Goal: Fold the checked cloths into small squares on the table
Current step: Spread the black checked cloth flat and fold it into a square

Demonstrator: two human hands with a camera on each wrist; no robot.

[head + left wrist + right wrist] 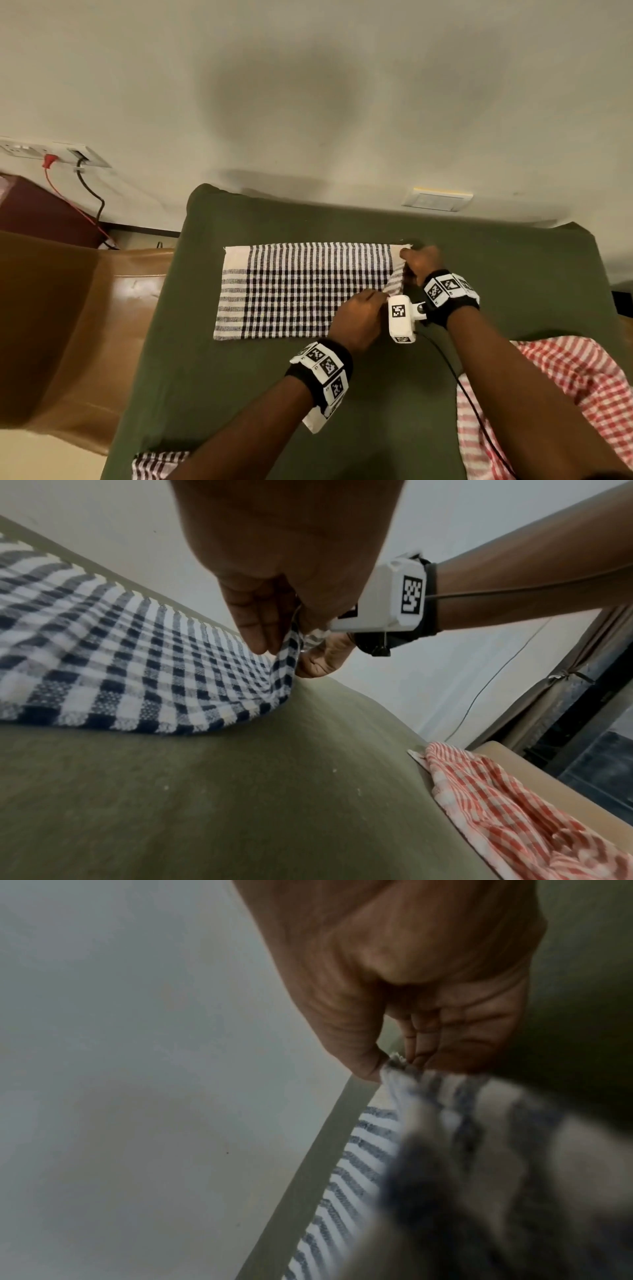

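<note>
A black-and-white checked cloth (301, 291) lies spread flat on the green tabletop (239, 394), its long side running left to right. Both hands sit at the cloth's right end. The left hand (358, 320) pinches the near right corner between thumb and fingers (255, 626) and lifts it off the tabletop, so the edge curls upward there. The right hand (419, 262) is beyond it, at the cloth's far right corner, with thumb and fingertips (421, 1042) closed on the fringed edge; the wrist view is blurred close in, but the grip appears to be a tight pinch. The rest of the cloth stays flat to the left of the hands. A red-and-white checked cloth (555, 394) lies bunched to the right of the black-and-white cloth, at the tabletop's near right edge, partly under the right forearm.
</note>
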